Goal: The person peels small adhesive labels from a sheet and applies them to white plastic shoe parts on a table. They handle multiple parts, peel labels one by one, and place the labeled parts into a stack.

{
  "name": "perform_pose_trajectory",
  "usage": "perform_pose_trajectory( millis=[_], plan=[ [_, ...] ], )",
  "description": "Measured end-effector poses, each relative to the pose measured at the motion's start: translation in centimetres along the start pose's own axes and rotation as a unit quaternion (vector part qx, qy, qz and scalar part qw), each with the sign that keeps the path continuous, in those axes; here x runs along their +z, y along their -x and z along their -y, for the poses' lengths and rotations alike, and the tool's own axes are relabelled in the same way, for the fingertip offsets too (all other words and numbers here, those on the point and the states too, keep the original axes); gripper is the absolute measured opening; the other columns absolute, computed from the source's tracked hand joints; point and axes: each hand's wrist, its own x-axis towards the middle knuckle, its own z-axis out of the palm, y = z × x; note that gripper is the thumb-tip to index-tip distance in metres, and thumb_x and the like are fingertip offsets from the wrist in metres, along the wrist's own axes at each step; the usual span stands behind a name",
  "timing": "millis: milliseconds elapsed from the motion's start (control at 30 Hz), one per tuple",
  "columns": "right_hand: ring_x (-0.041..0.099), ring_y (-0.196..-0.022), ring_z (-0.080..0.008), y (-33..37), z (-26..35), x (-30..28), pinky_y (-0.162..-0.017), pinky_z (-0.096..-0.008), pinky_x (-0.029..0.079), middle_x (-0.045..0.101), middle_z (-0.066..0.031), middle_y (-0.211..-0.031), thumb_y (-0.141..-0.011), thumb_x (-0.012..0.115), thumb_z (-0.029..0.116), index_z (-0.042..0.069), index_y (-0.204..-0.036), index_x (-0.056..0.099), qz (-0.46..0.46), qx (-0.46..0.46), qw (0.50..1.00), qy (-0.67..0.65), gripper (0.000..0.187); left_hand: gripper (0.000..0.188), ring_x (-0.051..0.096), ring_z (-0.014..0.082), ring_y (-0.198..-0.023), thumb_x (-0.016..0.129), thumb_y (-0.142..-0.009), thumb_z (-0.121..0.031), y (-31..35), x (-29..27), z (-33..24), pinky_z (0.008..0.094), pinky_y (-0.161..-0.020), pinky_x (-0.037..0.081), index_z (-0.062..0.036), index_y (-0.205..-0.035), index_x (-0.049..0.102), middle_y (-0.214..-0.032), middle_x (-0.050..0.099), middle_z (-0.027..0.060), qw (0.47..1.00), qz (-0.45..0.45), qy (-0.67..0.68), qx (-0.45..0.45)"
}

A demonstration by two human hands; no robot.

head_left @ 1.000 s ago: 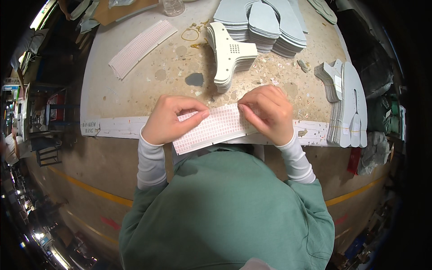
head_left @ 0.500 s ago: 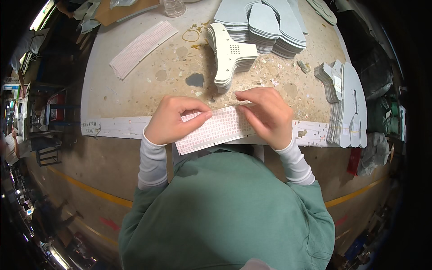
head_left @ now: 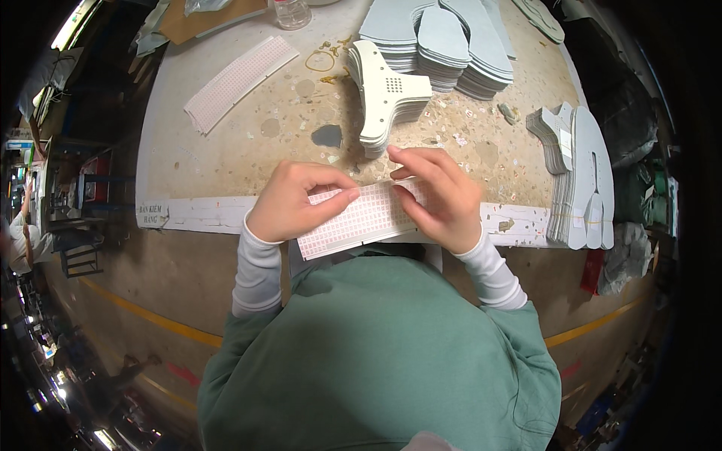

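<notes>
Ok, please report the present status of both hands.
Left hand pinching printed sheet. Right hand open at sheet's right end. Cream stack just beyond.

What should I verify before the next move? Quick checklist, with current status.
1. Left hand gripping the printed sheet: ok, thumb on top near its far edge.
2. Right hand gripping the sheet: cannot tell; thumb and index finger stand apart, other fingers partly hidden.
3. Sheet wholly over the table: not ok, near edge passes the table's edge in view.
4. Right index finger off the cream stack: cannot tell, they nearly meet in view.
5. Second printed sheet away from the hands: ok, lies at far left.
</notes>
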Motion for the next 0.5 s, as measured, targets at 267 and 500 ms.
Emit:
perform_pose_trajectory(
  millis=[267,500],
  plan=[
    [0.065,-0.086,-0.0219,-0.39,-0.28,0.48,-0.070,-0.0297,0.055,0.060,-0.0110,-0.112,-0.074,0.066,-0.012,0.009,-0.130,0.062,0.000,-0.043,0.999,0.015,0.061,0.013,0.064,0.0147,-0.062,0.072,-0.083,-0.011,-0.09,0.10,-0.02,0.0264,-0.060,0.050,0.0002,-0.089,0.073,-0.075,0.071,0.0119,1.000,-0.002,0.000,0.001],
    [0.068,-0.084,-0.0168,-0.06,-0.10,0.79,-0.073,-0.0270,0.056,0.059,-0.0105,-0.109,-0.075,0.065,-0.014,0.007,-0.129,0.062,-0.017,0.024,0.998,-0.059,0.058,0.013,0.064,0.0148,-0.063,0.073,-0.083,-0.011,-0.15,-0.04,-0.17,0.0262,-0.060,0.050,-0.0001,-0.089,0.074,-0.075,0.071,0.0118,1.000,0.004,-0.003,0.000]
  ],
)
